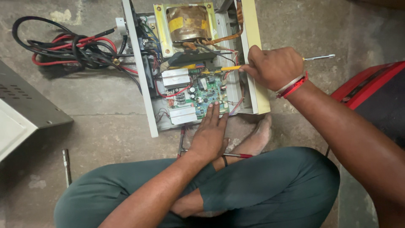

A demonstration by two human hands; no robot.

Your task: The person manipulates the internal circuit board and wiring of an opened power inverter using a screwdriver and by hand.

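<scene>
Your right hand [273, 66] comes in from the right side of the scene, forearm sloping down from the near right, wrist wrapped in a red thread and a pale metal bangle [292, 85]. The fist is clenched around a thin tool with a yellow shaft [230, 68]; its metal end pokes out past your knuckles to the right, and the yellow part reaches left into the open cream-coloured metal case of an electrical unit [257, 63], over the wiring just beyond the green circuit board [211, 90]. The hand rests against the case's right wall.

Your left hand [209, 135] rises from between your crossed legs, palm down and fingers extended, not gripping anything. Its fingertips [215, 106] lie on the near edge of the green circuit board, so the board sits right under and just beyond them, to the left of the tool.

At the far end of the case sits a large copper-wound transformer in a yellowish metal frame [186, 23]. Silver finned heat sinks [176, 78] lie left of the board. A tangle of red and black cables [69, 46] lies on the concrete floor at far left. A grey metal cover [25, 109] lies at the left, and a red box [371, 84] at the right.
</scene>
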